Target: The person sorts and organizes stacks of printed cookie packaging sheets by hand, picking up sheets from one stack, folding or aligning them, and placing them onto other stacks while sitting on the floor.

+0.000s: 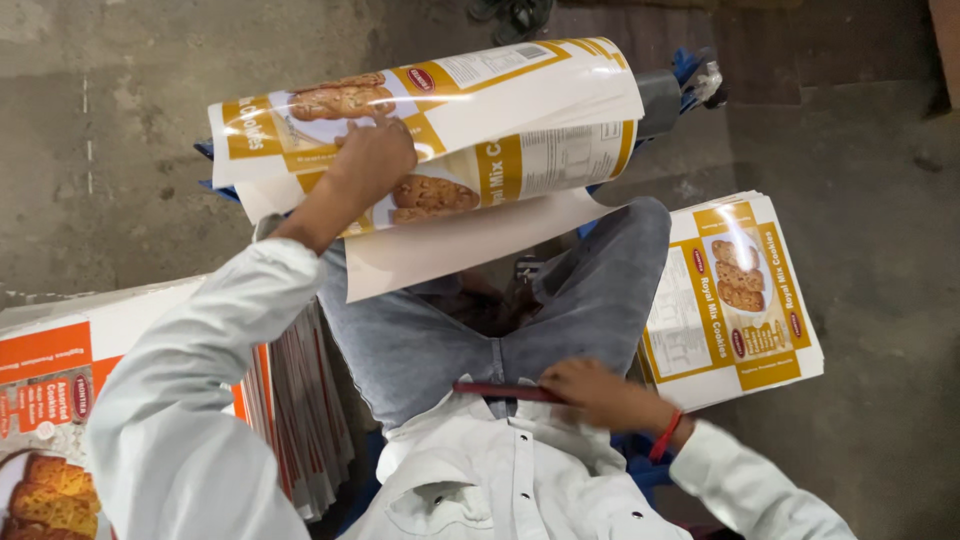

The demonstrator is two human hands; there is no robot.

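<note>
My left hand [372,158] presses down on a curled bundle of printed white-and-yellow cookie carton sheets [450,110] that rests across my knees, bent into a roll. My right hand [600,393] is close to my waist and grips a thin dark red stick-like tool [500,391] lying across my lap. A red thread band sits on that wrist. I sit with grey jeans and a white shirt in view. The underside of the curled sheets is plain white [450,245].
A flat stack of the same yellow cookie cartons [735,300] lies on the concrete floor to my right. A taller stack of orange-and-white cartons [60,390] stands at my left. Grey concrete floor [870,160] lies around. A blue seat edge shows beneath me.
</note>
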